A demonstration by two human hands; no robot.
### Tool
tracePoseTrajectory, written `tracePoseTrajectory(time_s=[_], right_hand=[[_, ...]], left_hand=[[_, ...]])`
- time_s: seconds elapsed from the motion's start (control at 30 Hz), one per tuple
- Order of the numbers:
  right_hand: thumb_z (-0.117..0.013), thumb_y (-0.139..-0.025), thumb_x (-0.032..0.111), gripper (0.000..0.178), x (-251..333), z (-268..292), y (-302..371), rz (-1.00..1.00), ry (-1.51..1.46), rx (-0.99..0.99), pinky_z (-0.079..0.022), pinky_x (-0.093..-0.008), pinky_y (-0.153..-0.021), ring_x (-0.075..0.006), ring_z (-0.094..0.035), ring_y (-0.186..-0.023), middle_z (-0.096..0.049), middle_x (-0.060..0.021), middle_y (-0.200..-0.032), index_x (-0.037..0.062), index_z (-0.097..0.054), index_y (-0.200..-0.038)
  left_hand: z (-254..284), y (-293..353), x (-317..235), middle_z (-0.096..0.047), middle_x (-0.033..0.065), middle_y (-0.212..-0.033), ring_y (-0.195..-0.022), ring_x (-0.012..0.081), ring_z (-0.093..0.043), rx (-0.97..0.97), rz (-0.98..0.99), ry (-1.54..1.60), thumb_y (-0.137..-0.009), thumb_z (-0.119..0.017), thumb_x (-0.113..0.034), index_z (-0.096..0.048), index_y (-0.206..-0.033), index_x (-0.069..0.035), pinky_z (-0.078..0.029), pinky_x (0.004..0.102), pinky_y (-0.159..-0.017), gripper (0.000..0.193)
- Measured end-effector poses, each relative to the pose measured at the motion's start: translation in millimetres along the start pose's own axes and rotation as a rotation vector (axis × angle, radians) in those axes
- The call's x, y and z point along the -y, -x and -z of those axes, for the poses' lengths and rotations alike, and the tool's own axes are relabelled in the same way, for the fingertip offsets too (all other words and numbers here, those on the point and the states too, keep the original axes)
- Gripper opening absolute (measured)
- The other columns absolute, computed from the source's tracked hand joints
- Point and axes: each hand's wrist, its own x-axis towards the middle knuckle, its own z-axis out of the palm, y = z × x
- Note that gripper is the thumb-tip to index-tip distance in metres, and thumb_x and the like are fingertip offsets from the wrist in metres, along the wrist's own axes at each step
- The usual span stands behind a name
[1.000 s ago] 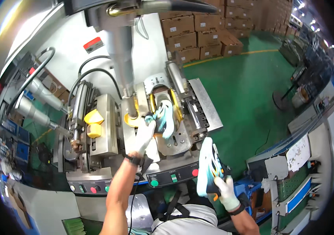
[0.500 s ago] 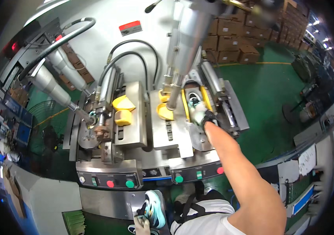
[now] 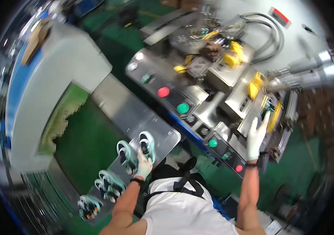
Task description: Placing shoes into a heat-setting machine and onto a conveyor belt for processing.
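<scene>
My left hand (image 3: 144, 167), in a pale glove, has its fingers closed at the near end of a mint-and-white sneaker (image 3: 147, 143) with a dark opening. The sneaker is at the end of a metal shelf (image 3: 151, 126), with another such sneaker (image 3: 124, 153) right beside it. My right hand (image 3: 255, 137), also gloved, is open, fingers stretched and apart, at the right station of a metal machine (image 3: 225, 105). Just past its fingertips a sneaker (image 3: 269, 105) sits between yellow pads (image 3: 274, 116); blur and the hand hide part of it.
Several more sneakers (image 3: 110, 183) line the shelf toward the lower left. The machine's front panel carries green buttons (image 3: 182, 108) and red buttons (image 3: 163, 92). Yellow blocks (image 3: 232, 55) and metal cylinders (image 3: 308, 74) stand above its plates. A conveyor with a green opening (image 3: 84, 129) lies left.
The view has swung left toward the shelf. My right hand, earlier on the sneaker in the machine, now has its fingers spread, near it. My left hand has gone to a sneaker at the shelf end.
</scene>
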Motion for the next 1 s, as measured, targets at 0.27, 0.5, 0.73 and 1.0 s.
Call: tracePoseTrajectory(time_s=[0.27,0.5,0.73,1.0], right_hand=[[-0.076,-0.070,0.013,0.098,-1,-89,170,0.168,0.597,0.565,-0.019,-0.0541,-0.117,-0.0506,-0.021,-0.141,-0.022,-0.0359,-0.151,-0.0122,-0.019,-0.147],[-0.076,-0.081,0.027,0.099,137,-176,263,-0.043,-0.041,1.058,-0.021,-0.0404,-0.119,-0.0377,-0.025,-0.146,-0.024,-0.0318,-0.154,-0.0082,-0.016,-0.151],[-0.075,-0.075,0.019,0.062,154,-289,378,-0.355,-0.116,0.626,-0.047,-0.0443,-0.092,-0.0361,-0.060,-0.103,-0.060,-0.0231,-0.113,-0.0043,-0.049,-0.126],[-0.075,-0.080,0.020,0.058,135,-188,328,-0.902,-0.418,0.495,-0.051,-0.0350,-0.089,-0.0232,-0.062,-0.101,-0.064,-0.0172,-0.111,-0.0056,-0.050,-0.126]], left_hand=[[94,25,13,-0.042,0.0289,-0.138,-0.131,0.0442,-0.039,-0.221,0.069,-0.136,-0.074,-0.079,-0.017,-0.029,-0.144,0.007,-0.032,0.0488,-0.112,0.089],[59,19,98,-0.045,0.0257,-0.134,-0.126,0.0403,-0.047,-0.145,0.344,0.199,-0.075,-0.074,-0.014,-0.030,-0.141,0.006,-0.037,0.0425,-0.109,0.082],[72,-10,106,-0.048,0.0229,-0.132,-0.124,0.0341,-0.050,0.051,0.212,0.288,-0.077,-0.071,-0.006,-0.027,-0.144,0.003,-0.038,0.0389,-0.108,0.081],[54,-63,21,-0.052,0.0227,-0.130,-0.120,0.0318,-0.053,0.517,0.178,0.312,-0.079,-0.073,-0.014,-0.030,-0.140,0.008,-0.041,0.0395,-0.106,0.078]])
